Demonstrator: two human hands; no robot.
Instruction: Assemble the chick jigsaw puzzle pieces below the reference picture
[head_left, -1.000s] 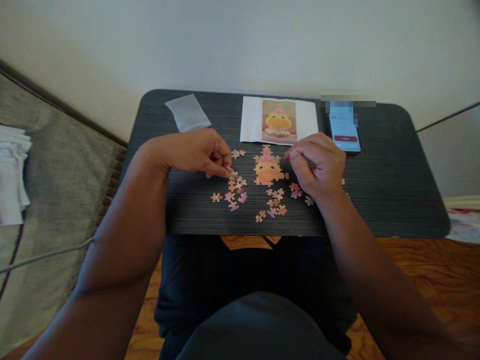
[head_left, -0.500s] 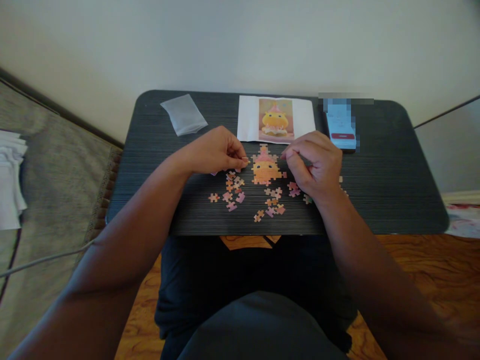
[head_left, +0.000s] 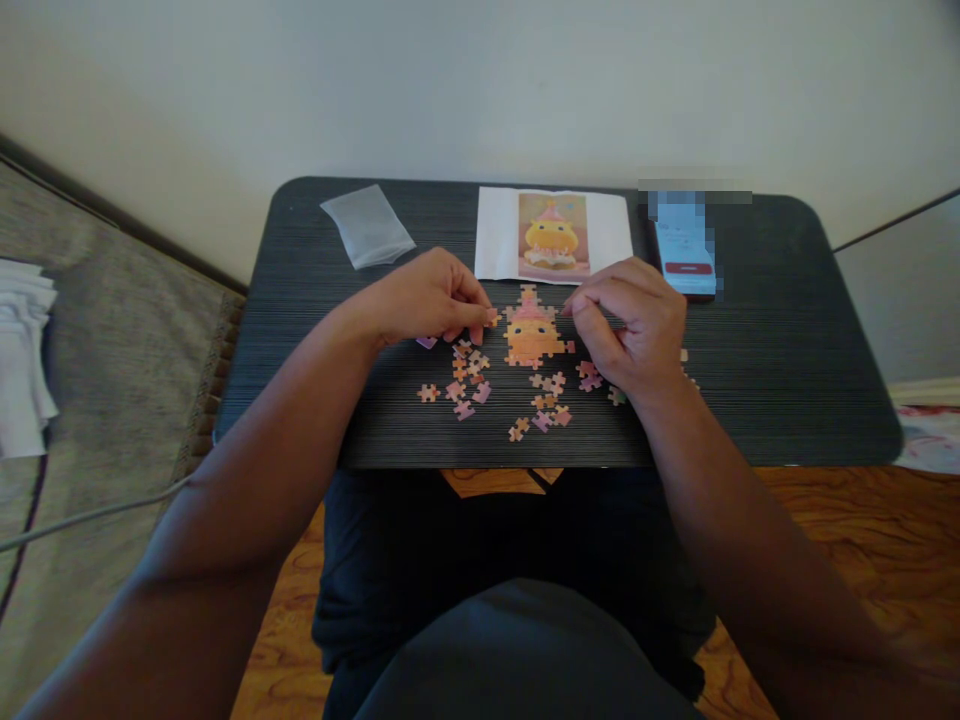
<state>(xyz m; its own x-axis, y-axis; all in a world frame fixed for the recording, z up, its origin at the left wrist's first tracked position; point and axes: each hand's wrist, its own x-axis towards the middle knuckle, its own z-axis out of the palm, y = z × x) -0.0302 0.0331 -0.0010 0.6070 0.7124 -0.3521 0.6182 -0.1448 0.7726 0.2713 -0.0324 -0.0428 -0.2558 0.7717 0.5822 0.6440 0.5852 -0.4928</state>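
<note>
A partly joined jigsaw puzzle (head_left: 532, 335), showing a yellow-orange animal head with a pink pointed hat, lies between my hands. Just left of it, my left hand (head_left: 442, 297) has its fingers closed on a small puzzle piece (head_left: 492, 318), which is apart from the joined part. My right hand (head_left: 634, 315) is at the puzzle's right side, thumb and forefinger pinched together near its upper edge; whatever they hold is hidden. Loose puzzle pieces (head_left: 470, 365) lie below my left hand, and more loose pieces (head_left: 551, 402) are below the puzzle. Pink pieces (head_left: 589, 375) sit beside my right wrist.
Behind the puzzle lies a white sheet (head_left: 499, 235) with the printed reference picture (head_left: 553, 235). A clear plastic bag (head_left: 369, 228) is at the back left of the dark table (head_left: 787, 330). A lit phone (head_left: 684, 245) rests at the back right, and a wall stands behind.
The fingers of my left hand have shifted slightly, showing more of the piece beside the puzzle. My right hand stays almost in place. The whole view has moved a little.
</note>
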